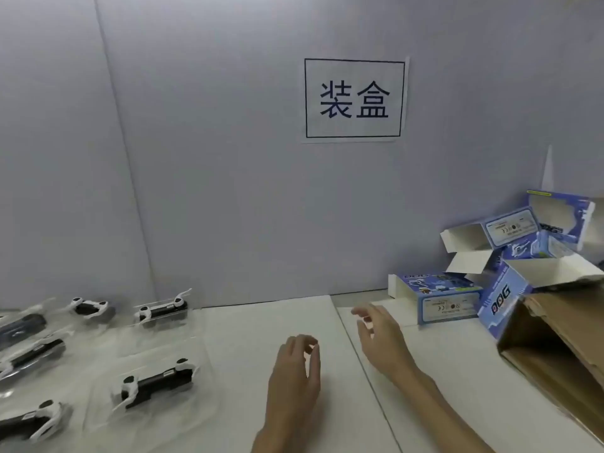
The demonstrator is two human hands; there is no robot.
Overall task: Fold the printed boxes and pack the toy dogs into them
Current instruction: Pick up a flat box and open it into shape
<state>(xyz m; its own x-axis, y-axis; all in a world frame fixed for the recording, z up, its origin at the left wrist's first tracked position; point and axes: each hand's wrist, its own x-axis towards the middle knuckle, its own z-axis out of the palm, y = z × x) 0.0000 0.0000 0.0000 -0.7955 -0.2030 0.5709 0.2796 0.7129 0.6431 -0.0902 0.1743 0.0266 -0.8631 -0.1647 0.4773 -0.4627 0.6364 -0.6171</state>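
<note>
From the head camera we see our right hand (380,335), fingers loosely spread and empty, nearest the flat-lying printed box (438,297), whose long axis runs left-right just beyond it. Our left hand (295,371), loosely curled and empty, sits closer to the bagged toy dogs (157,382) on the left.

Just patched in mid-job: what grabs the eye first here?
The framed sign with two large characters on the grey back wall stands out most. Blue printed boxes lie heaped at the right, flaps open, beside a brown carton. Bagged black-and-white toy dogs spread across the left, and both hands hover empty over the white table.
</note>
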